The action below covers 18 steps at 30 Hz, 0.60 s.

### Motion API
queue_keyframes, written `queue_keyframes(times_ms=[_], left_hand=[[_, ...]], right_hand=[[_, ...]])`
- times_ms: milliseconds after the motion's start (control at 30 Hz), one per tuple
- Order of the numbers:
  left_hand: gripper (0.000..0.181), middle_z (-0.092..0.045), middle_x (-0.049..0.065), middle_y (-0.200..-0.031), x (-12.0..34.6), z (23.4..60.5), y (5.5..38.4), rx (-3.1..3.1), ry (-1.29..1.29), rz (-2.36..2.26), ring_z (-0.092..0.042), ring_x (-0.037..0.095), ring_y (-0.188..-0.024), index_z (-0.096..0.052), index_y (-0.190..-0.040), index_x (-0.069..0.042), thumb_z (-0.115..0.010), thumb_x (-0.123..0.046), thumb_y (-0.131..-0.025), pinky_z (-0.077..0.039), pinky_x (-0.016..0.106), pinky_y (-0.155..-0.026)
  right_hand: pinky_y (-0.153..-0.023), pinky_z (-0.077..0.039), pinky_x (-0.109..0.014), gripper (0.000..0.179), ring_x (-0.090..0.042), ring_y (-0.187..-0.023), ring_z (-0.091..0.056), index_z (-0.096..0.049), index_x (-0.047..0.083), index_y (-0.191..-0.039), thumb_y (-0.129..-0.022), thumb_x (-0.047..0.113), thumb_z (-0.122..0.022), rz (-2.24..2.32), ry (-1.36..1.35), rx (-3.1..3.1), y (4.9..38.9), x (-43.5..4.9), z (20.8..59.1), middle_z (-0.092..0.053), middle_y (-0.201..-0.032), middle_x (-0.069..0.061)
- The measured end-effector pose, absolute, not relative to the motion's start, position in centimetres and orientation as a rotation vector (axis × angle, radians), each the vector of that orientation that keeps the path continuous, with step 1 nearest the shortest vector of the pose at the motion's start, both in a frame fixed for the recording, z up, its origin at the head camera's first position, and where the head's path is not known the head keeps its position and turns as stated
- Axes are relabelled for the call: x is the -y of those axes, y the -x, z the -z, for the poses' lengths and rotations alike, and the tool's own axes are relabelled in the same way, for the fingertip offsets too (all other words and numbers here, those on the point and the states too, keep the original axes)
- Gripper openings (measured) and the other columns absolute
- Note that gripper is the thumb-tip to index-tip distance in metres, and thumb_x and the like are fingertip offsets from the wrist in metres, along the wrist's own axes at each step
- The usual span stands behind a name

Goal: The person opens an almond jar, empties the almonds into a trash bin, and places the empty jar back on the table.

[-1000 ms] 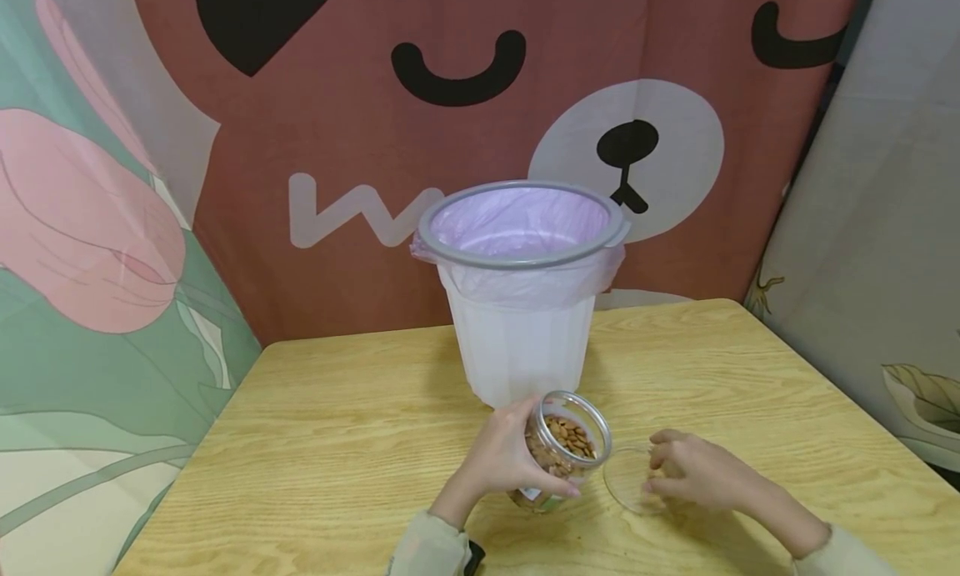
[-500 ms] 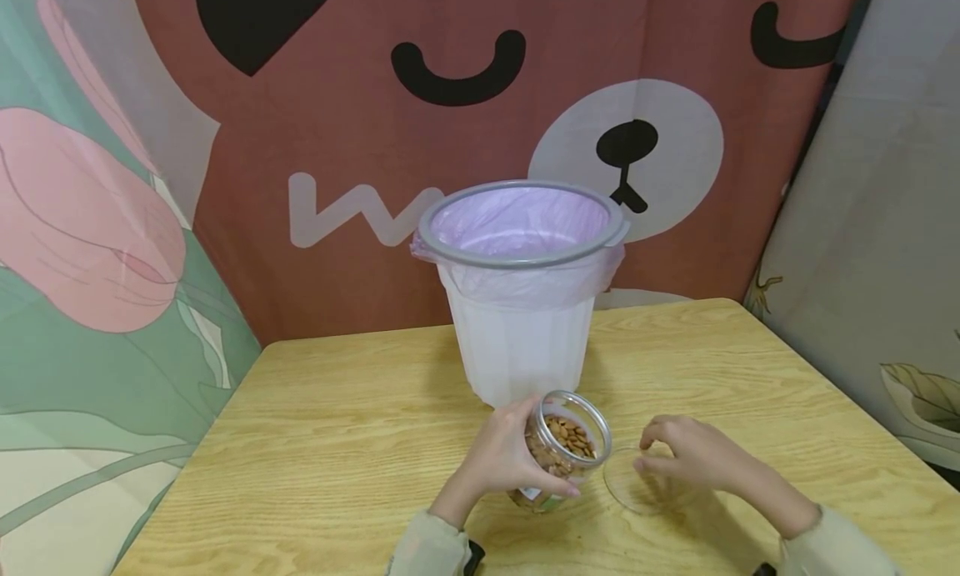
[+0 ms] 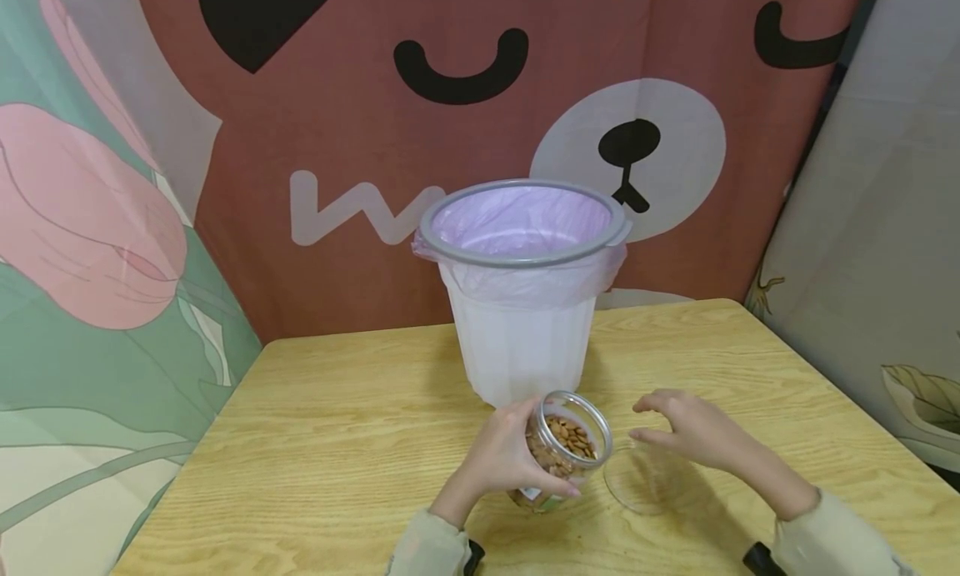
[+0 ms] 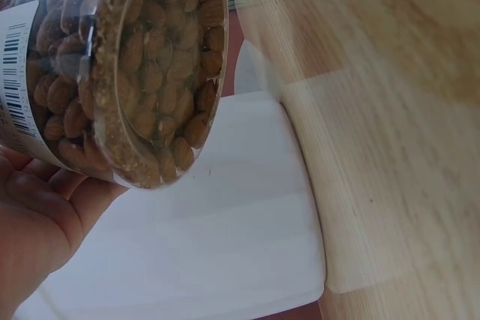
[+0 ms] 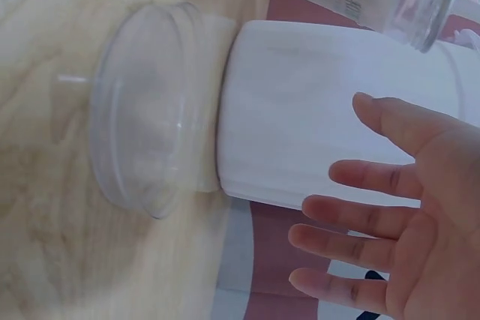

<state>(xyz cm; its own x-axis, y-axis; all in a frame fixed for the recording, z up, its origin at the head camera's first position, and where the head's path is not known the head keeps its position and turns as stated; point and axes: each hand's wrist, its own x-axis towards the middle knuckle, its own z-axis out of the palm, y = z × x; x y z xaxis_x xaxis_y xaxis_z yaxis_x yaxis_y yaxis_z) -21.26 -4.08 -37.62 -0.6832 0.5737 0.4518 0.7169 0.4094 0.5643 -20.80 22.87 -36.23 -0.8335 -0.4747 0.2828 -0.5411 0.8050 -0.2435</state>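
Note:
My left hand grips a clear plastic jar of almonds, its metal-rimmed mouth uncovered and tipped to the right. In the left wrist view the jar's base shows almonds pressed against it, with a barcode label on the side. Fingers spread and holding nothing, my right hand hovers above a clear round lid lying on the table. From the right wrist the lid appears beyond the open palm, apart from the fingertips.
Behind the jar stands a white bin with a grey rim, lined with a pinkish-purple bag. The wooden table backs onto a curtain printed with a bear's face. Other printed curtains hang at both sides.
My right hand has risen off the lid and moved slightly away from me, its fingers spreading. The lid stays on the table. My left hand and the jar have kept their place.

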Motion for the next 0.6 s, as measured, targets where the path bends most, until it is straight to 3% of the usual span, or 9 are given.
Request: queue_keyframes(times_ms=[600], left_hand=[[0.083,-0.058,-0.007,-0.099,4.1,37.7,21.4,2.463,1.15,1.127,-0.053,0.0,-0.087,-0.052,-0.116,-0.013,-0.085,-0.045,-0.048,-0.044,0.015,-0.073]], right_hand=[[-0.077,-0.045,-0.049,0.043,-0.034,-0.096,-0.055,-0.059,-0.001,-0.11,-0.083,0.033,-0.062,-0.547,-0.638,2.674,21.5,-23.1,34.6,-0.058,-0.108,-0.018]])
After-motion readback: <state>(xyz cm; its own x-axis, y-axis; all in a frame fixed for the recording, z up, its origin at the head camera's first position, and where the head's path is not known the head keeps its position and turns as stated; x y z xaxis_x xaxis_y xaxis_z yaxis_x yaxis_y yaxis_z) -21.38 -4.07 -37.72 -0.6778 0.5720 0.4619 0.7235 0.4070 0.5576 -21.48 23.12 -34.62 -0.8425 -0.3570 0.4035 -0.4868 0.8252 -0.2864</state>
